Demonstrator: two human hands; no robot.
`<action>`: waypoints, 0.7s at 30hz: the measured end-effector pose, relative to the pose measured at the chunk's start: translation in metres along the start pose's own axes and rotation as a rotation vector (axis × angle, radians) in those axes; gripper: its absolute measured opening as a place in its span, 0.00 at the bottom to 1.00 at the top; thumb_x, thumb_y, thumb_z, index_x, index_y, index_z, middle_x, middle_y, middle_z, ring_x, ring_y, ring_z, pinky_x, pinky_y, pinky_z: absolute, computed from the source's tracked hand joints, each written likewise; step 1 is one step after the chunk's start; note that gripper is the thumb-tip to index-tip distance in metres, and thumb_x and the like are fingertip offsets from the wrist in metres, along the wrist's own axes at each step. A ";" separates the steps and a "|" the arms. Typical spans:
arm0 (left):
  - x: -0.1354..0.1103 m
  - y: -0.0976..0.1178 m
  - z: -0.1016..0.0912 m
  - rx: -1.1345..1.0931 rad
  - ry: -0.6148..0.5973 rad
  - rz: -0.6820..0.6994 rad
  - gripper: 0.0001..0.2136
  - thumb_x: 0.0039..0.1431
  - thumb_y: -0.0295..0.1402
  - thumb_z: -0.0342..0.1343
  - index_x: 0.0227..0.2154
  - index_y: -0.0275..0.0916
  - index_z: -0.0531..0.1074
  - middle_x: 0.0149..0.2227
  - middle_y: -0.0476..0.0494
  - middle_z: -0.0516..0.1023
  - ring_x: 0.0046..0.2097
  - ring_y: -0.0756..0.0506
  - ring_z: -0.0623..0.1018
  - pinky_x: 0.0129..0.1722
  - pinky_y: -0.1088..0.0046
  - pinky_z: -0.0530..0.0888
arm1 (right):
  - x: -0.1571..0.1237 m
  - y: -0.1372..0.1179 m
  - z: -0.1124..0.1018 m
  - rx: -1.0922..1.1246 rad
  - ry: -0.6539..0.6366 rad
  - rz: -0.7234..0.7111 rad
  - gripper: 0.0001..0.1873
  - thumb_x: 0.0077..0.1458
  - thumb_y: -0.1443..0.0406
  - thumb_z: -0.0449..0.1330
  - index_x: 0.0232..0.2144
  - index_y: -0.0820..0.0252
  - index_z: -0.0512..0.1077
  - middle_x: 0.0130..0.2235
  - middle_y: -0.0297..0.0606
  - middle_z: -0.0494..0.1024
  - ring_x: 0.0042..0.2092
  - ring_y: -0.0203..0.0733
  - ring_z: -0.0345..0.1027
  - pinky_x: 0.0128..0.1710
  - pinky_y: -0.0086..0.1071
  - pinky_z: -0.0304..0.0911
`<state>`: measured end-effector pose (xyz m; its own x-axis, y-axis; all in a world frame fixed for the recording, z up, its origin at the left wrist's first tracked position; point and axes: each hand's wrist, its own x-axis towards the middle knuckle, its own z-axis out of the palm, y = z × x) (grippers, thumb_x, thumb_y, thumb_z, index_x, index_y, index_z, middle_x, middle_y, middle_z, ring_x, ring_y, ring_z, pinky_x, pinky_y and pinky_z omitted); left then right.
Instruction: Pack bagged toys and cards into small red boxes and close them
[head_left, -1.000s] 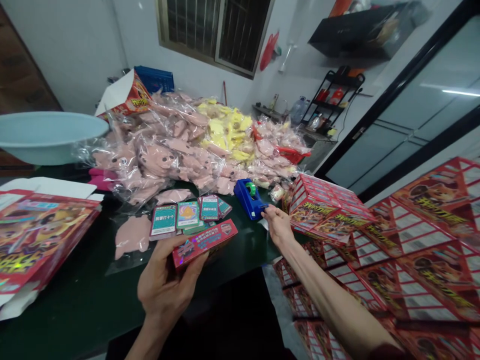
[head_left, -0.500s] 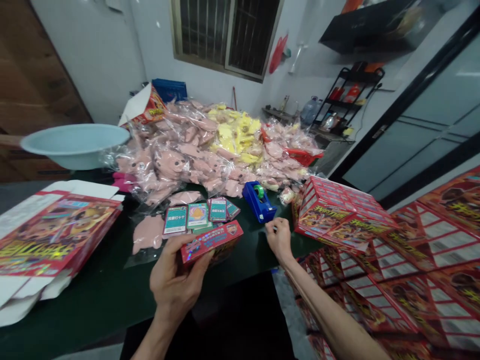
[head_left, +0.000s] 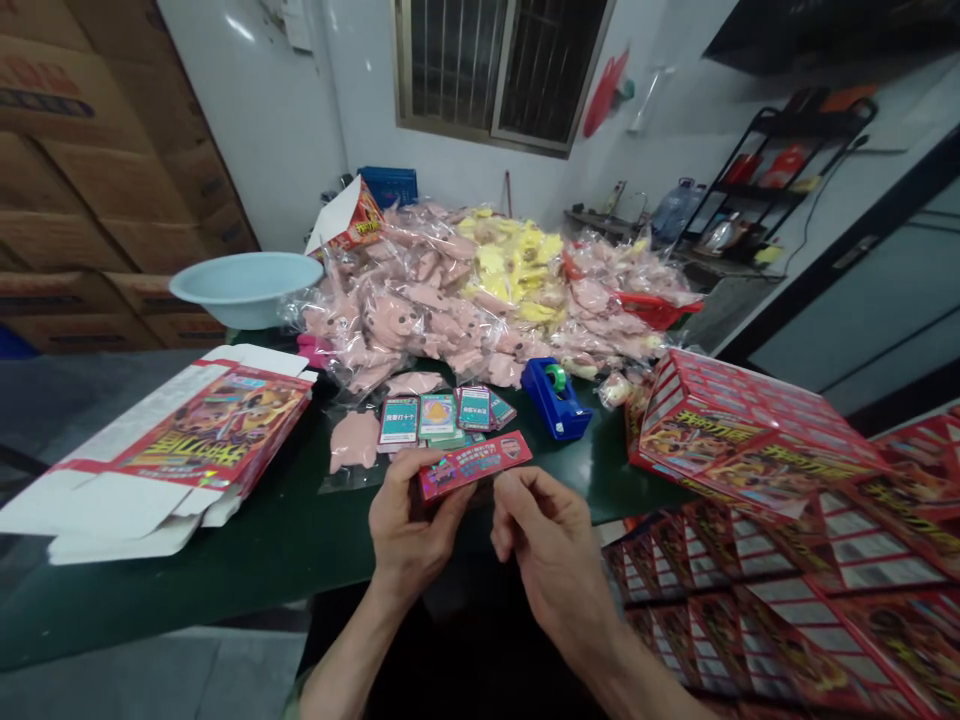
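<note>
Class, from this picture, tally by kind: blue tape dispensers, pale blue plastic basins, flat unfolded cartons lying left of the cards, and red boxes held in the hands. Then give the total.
Blue tape dispensers: 1
Pale blue plastic basins: 1
Flat unfolded cartons: 1
Red boxes in the hands: 1
Total: 4

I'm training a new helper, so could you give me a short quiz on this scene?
1. What does the left hand hold?
2. True or false: the blue tape dispenser stands to the left of the printed cards.
3. Fill in the blank: the pale blue ___ stands beyond the flattened carton.

Key:
1. A red box.
2. False: it stands to their right.
3. Basin.
</note>
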<state>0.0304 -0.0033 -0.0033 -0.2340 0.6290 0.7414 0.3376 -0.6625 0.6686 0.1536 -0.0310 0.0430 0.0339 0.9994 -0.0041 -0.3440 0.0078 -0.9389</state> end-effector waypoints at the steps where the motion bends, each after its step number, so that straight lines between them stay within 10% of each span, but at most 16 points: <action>1: 0.000 0.000 0.000 -0.008 -0.002 0.000 0.19 0.46 0.23 0.63 0.42 0.40 0.67 0.36 0.49 0.74 0.38 0.49 0.76 0.37 0.73 0.74 | 0.001 0.001 0.002 0.012 0.007 0.010 0.15 0.52 0.58 0.61 0.20 0.61 0.66 0.17 0.26 0.61 0.18 0.27 0.51 0.18 0.24 0.48; 14: 0.029 0.008 -0.020 0.163 -0.422 0.273 0.17 0.56 0.23 0.52 0.48 0.43 0.70 0.36 0.45 0.67 0.34 0.51 0.73 0.30 0.77 0.73 | 0.008 0.007 0.010 0.085 0.056 0.114 0.19 0.42 0.53 0.66 0.18 0.62 0.66 0.16 0.25 0.63 0.15 0.27 0.53 0.12 0.23 0.54; 21: 0.039 0.011 -0.007 0.094 -0.261 0.216 0.09 0.56 0.26 0.52 0.37 0.37 0.75 0.31 0.46 0.68 0.31 0.50 0.71 0.27 0.75 0.71 | 0.013 0.069 -0.001 -0.057 0.070 0.273 0.25 0.39 0.46 0.63 0.15 0.58 0.59 0.12 0.23 0.57 0.12 0.28 0.50 0.09 0.25 0.52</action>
<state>0.0188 0.0108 0.0332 0.0889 0.5695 0.8172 0.4396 -0.7586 0.4809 0.1311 -0.0175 -0.0219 0.0128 0.9596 -0.2812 -0.2957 -0.2650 -0.9178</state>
